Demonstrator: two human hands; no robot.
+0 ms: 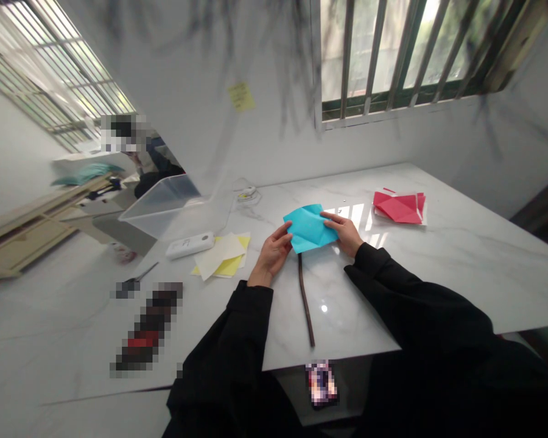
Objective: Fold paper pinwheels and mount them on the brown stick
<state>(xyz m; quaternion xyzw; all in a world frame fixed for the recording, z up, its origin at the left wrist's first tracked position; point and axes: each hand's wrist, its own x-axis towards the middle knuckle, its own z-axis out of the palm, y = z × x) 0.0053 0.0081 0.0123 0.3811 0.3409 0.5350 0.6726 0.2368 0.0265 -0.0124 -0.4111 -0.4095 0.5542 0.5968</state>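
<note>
A creased sheet of light blue paper [309, 227] is held just above the white marble table [461, 255]. My left hand [271, 254] pinches its left edge between thumb and fingers. My right hand [344, 233] grips its right edge, thumb on top. Both arms wear black sleeves. A thin dark brown stick [305, 300] lies on the table right below the paper, running toward me.
Red papers [399, 207] lie at the right rear. Yellow and cream sheets [221, 255] lie left of my hands, beside a white device [189, 244] and a clear plastic bin [164, 204]. A person sits far left by the wall. A barred window is ahead.
</note>
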